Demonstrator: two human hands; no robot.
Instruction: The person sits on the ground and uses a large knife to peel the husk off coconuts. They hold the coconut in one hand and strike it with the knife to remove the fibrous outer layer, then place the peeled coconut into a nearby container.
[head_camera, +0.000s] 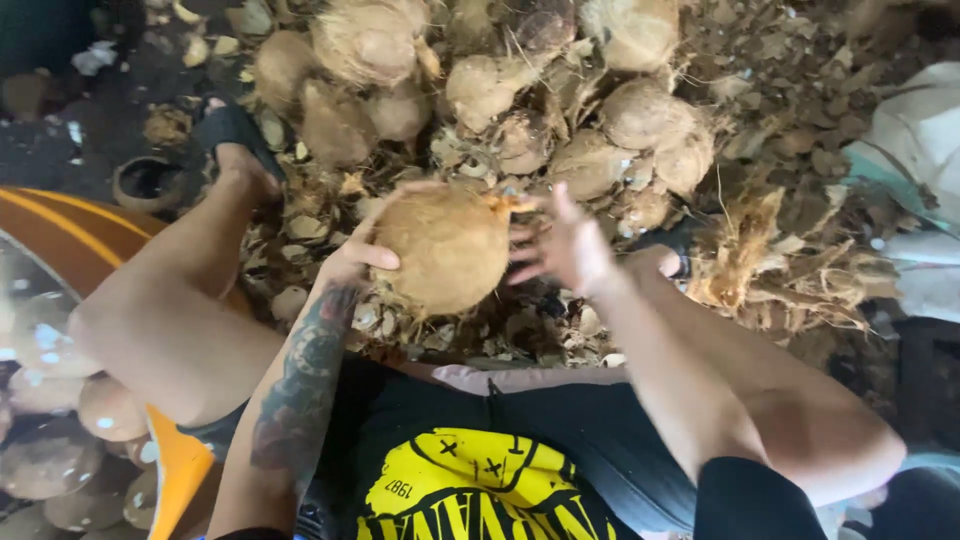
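Observation:
I hold a round brown husked coconut (447, 247) in front of my knees, over a heap of husk scraps. My left hand (352, 258) grips its left side, thumb across the front. My right hand (566, 243) is at its right side, fingers spread and blurred; I cannot tell if it touches the shell. A tuft of orange fibre sticks up at the coconut's top right.
A pile of several fibrous coconuts (640, 115) lies beyond my hands. An orange tub (178, 462) at the left holds water and peeled coconuts (108, 408). Torn husk (775, 265) lies at the right, white sacking (925, 140) at the far right. My foot in a dark sandal (235, 135) rests upper left.

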